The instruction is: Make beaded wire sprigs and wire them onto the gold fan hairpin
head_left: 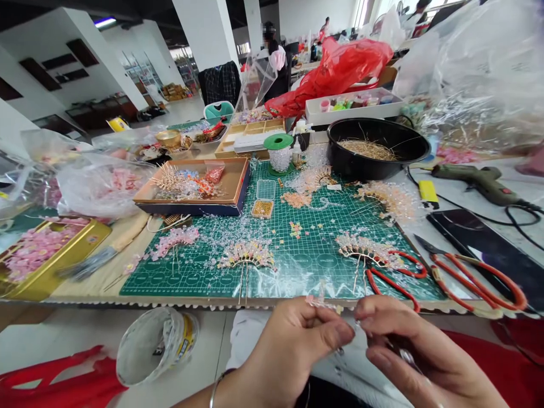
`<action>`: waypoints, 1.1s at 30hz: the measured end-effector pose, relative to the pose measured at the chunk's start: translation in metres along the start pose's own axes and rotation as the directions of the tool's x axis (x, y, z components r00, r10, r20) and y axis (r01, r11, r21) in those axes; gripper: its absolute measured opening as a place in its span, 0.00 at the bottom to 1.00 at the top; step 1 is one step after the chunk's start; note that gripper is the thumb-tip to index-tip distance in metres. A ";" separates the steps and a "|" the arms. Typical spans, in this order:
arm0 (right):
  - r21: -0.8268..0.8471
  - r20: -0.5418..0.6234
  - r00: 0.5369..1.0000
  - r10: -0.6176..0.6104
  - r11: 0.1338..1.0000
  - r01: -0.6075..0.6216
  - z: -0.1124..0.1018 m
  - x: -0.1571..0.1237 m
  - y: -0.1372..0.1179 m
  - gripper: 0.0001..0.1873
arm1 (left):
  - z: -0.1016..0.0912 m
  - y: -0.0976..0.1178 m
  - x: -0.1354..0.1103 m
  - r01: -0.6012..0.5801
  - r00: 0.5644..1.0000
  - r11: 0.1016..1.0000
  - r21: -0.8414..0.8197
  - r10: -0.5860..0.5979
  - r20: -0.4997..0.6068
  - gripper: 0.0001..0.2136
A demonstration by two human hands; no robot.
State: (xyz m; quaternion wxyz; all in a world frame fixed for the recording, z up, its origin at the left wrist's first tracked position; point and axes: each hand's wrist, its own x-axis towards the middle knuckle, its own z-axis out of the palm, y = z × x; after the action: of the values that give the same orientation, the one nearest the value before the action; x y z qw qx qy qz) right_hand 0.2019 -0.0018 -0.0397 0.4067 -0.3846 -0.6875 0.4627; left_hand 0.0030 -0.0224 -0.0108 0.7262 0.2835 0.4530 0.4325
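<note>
In front of the table edge, my left hand [297, 334] pinches a small beaded spray [325, 306] with clear, pink and yellowish pieces between thumb and fingers. Close to its right, the thumb and fingertips of my right hand [408, 351] are closed at the spray's end; whether they grip wire or a bead is too small to tell. Something shiny shows inside the curled right fingers. Beyond my hands, beaded hair combs with gold prongs lie on the green cutting mat [310, 275]: a yellowish one [246, 255], one at right [368, 252] and a pink one [175, 242].
Red-handled scissors [399, 272], pliers [476, 277], a black phone [488, 243] and a glue gun [476, 178] lie at right. Behind stand a black basin [335, 153], a bead spool [279, 156] and a box [191, 208]. A bucket [144, 351] is below the table.
</note>
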 end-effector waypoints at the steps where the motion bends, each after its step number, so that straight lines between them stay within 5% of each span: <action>1: 0.012 0.028 0.997 0.075 0.997 -0.075 -0.002 0.000 0.002 0.12 | -0.001 0.002 -0.001 -0.026 0.999 0.999 0.047 0.027 -0.028 0.19; 5: 0.162 0.208 0.910 0.358 0.905 -0.392 -0.012 0.002 0.006 0.17 | -0.007 0.009 -0.006 -0.075 0.997 0.971 0.228 0.074 0.013 0.20; 9: 0.423 0.292 0.773 0.563 0.649 -0.632 -0.017 0.011 -0.001 0.15 | -0.011 0.016 -0.009 -0.077 0.996 0.920 0.385 0.054 0.070 0.18; 11: 0.497 0.411 0.699 0.586 0.498 -0.710 -0.018 0.016 -0.005 0.19 | -0.012 0.020 -0.010 -0.081 0.995 0.884 0.460 0.043 0.093 0.18; 13: 0.480 0.514 0.657 0.551 0.451 -0.753 -0.017 0.020 -0.008 0.22 | -0.012 0.023 -0.010 -0.089 0.992 0.859 0.504 0.032 0.121 0.17; 18: 0.305 0.557 0.609 0.565 0.543 -0.782 -0.005 0.026 -0.012 0.19 | -0.014 0.024 -0.012 -0.076 0.997 0.839 0.538 0.058 0.050 0.12; 25: 0.421 0.600 0.535 0.595 0.334 -0.843 0.006 0.029 -0.019 0.16 | -0.024 0.016 -0.012 -0.017 0.997 0.786 0.618 0.058 -0.046 0.11; 33: 0.448 0.612 0.519 0.596 0.279 -0.849 0.004 0.027 -0.019 0.13 | -0.028 0.010 -0.010 -0.027 0.991 0.714 0.700 0.110 -0.074 0.11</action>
State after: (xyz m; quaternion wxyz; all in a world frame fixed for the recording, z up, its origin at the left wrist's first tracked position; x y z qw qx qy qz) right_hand 0.1856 0.0163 -0.0175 0.1390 -0.3863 -0.2500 0.8769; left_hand -0.0285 -0.0261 -0.0106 0.5235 0.5283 0.6108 0.2716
